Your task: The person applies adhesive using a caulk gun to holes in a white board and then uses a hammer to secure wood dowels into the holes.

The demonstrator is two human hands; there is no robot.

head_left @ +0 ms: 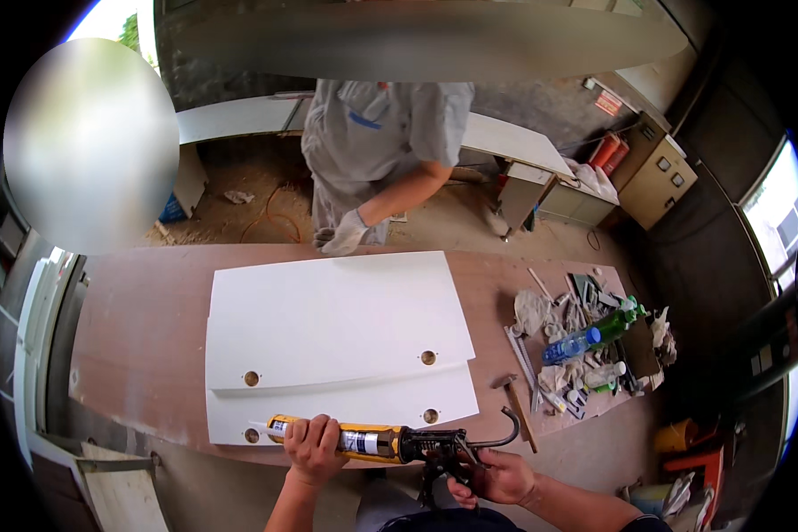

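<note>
My left hand point(313, 446) wraps around the yellow and white tube of a caulking gun point(390, 441). My right hand point(496, 476) grips the black trigger handle at its back end. The nozzle lies at the near left corner of the lower of two stacked white panels point(337, 332), which rest on the brown workbench point(133, 337). Each panel has round holes near its near edge. Across the bench a person in grey clothes rests a white-gloved hand point(346, 235) at the far edge of the top panel.
At the bench's right end lies a heap of rags, tools and a blue bottle point(572, 346) beside a green bottle point(616, 324). A hammer point(514, 408) lies near the right corner. Cabinets point(656, 173) and white boards stand behind.
</note>
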